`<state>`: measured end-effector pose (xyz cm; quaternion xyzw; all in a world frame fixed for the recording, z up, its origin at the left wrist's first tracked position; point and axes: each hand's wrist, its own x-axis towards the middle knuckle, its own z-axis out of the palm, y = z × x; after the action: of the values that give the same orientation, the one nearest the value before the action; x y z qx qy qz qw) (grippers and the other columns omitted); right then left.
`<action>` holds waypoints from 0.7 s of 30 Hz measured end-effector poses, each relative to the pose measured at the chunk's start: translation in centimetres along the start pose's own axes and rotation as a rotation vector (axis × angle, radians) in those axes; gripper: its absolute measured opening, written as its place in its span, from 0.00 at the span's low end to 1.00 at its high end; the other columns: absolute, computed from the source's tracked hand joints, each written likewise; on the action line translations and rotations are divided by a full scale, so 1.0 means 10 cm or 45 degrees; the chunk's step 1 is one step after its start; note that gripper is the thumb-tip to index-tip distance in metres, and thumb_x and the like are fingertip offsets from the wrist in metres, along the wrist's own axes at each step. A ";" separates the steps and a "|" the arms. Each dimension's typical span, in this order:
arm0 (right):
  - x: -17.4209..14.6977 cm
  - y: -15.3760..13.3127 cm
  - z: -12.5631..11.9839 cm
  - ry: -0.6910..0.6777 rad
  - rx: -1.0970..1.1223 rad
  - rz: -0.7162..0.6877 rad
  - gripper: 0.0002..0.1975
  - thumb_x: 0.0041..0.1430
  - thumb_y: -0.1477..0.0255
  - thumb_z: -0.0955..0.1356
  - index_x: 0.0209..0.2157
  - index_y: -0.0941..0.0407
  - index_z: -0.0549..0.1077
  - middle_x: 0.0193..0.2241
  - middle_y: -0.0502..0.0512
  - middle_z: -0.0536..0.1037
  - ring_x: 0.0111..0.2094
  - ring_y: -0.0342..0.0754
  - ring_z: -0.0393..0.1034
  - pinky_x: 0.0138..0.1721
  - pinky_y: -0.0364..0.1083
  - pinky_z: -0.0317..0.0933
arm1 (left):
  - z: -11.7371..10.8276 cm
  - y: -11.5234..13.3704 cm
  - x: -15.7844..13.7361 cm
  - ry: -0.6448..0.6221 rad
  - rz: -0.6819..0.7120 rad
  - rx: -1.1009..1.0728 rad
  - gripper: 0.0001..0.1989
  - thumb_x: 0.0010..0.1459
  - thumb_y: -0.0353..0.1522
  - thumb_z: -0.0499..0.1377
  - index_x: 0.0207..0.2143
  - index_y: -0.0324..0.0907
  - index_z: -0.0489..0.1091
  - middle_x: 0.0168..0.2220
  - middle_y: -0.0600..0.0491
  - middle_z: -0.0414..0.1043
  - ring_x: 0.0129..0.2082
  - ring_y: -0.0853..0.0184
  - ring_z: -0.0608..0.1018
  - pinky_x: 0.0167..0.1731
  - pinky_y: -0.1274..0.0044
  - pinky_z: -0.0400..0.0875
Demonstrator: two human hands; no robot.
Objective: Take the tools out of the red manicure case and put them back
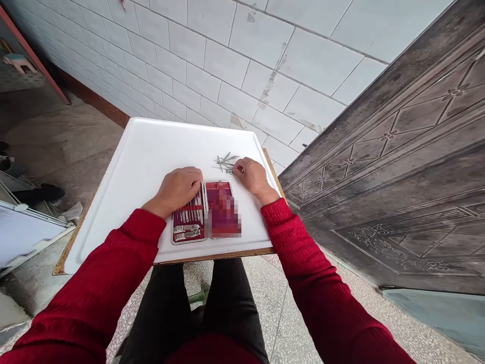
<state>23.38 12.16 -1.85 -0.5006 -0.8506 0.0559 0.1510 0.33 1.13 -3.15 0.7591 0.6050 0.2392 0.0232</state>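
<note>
Dark trousers (151, 313): closest thing, below both hands, under the table edge
Red sleeves (132, 247): 2 of them, running up to the wrists
Nail clippers (187, 232): in the case's left half, nearer the body than the left hand
Manicure case (189, 242): lying unfolded, left half partly under the left hand, right half between the hands; that half is mostly pixelated, so can't tell what's in it
Slim tools (189, 215): lined up in a row just bodyward of the left hand
Left hand (178, 188): fingers curled in loosely at the case's far end; can't tell if they grip anything
Right hand (252, 177): fingers bunched, tips right at the loose pile; can't tell if a piece is pinched
Loose metal tools (224, 161): messy crisscross heap just past the right fingertips
Handling tip: I'd pinch 1 piece mid-shank and slide it clear before lifting, since crossed bits probably drag; left hand steadying the case helps, imo
White tabletop (159, 146): spreads out beyond both hands
Tile wall (212, 60): farthest back, past both hands
</note>
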 end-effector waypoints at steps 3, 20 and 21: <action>0.00 0.03 0.01 0.023 0.079 -0.020 0.09 0.66 0.76 0.67 0.35 0.56 0.80 0.40 0.57 0.80 0.37 0.50 0.71 0.33 0.46 0.54 | 0.00 -0.01 0.00 0.006 0.006 0.004 0.16 0.66 0.31 0.49 0.36 0.44 0.77 0.47 0.51 0.83 0.46 0.58 0.81 0.41 0.69 0.74; 0.11 -0.39 0.06 -0.010 -0.029 0.027 0.18 0.70 0.58 0.69 0.32 0.56 0.80 0.33 0.61 0.82 0.38 0.54 0.73 0.36 0.48 0.58 | 0.04 -0.01 0.01 0.014 0.030 0.030 0.16 0.65 0.30 0.49 0.36 0.43 0.78 0.46 0.49 0.83 0.44 0.57 0.82 0.44 0.67 0.75; 0.14 -0.41 0.07 -0.026 -0.056 0.062 0.16 0.69 0.60 0.69 0.32 0.56 0.80 0.33 0.61 0.82 0.38 0.54 0.74 0.36 0.48 0.58 | 0.05 -0.01 0.01 0.012 0.030 0.030 0.16 0.65 0.30 0.49 0.36 0.43 0.78 0.46 0.48 0.83 0.44 0.57 0.82 0.44 0.67 0.75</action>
<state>19.08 11.39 -1.19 -0.5238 -0.8406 0.0459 0.1299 0.44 1.39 -3.55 0.7652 0.5990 0.2360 0.0084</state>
